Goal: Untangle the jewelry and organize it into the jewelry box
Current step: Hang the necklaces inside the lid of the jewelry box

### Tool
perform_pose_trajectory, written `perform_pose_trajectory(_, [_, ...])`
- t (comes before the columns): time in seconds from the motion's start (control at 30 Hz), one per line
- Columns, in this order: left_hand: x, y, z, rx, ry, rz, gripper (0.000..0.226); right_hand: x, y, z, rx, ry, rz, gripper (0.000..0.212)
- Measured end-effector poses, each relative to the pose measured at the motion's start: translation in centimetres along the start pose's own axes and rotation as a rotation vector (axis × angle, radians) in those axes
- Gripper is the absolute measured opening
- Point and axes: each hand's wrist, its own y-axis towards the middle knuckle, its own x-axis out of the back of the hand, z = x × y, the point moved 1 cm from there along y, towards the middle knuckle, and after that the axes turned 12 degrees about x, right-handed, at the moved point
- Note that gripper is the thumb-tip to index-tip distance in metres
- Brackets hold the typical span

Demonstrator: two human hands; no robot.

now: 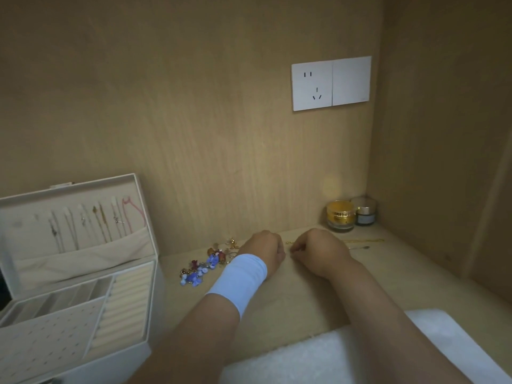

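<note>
An open white jewelry box (151, 275) stands at the left, with several necklaces hanging inside its lid (91, 220). A tangled heap of blue, red and gold jewelry (206, 266) lies on the wooden shelf just left of my left hand (263, 249). My left hand, with a white band on its wrist, is curled beside my right hand (318, 250). Both hands pinch a thin gold chain (363, 240), which runs between them and out to the right along the shelf. My fingertips are mostly hidden behind the backs of my hands.
A gold-lidded jar (340, 216) and a smaller dark jar (365, 212) stand in the back right corner. A slim pin-like piece (360, 247) lies right of my right hand. A wall socket (331, 83) is on the back panel. White cloth (318, 356) covers the near edge.
</note>
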Motion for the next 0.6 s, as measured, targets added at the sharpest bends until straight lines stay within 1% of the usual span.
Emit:
perform_pose_trajectory(0.17, [0.3,-0.9,0.6,-0.012,-0.028,-0.007,0.021,-0.1,-0.1,0.8,0.037,0.01,-0.004,0.013])
perform_pose_trajectory(0.3, [0.8,-1.8,1.4,0.005,-0.095,-0.02,0.016,-0.7,-0.2,1.9,0.11,-0.009,0.003,0.01])
perform_pose_trajectory(0.4, [1.7,-2.4,2.3,0.062,-0.204,-0.054,0.011,-1.5,-0.2,2.6,0.147,0.028,0.009,0.017])
perform_pose_trajectory(0.43, [2.1,-2.6,2.7,0.089,-0.243,-0.056,0.012,-1.8,-0.1,2.9,0.169,0.088,0.009,0.019])
perform_pose_trajectory(0.5, [3.1,-3.1,3.8,0.118,-0.35,-0.067,0.014,-2.5,0.0,3.5,0.205,0.283,0.009,0.021])
perform_pose_trajectory(0.6, [4.9,-4.6,5.3,0.11,-0.492,-0.088,0.012,-2.7,-0.1,4.9,0.231,0.596,0.011,0.022])
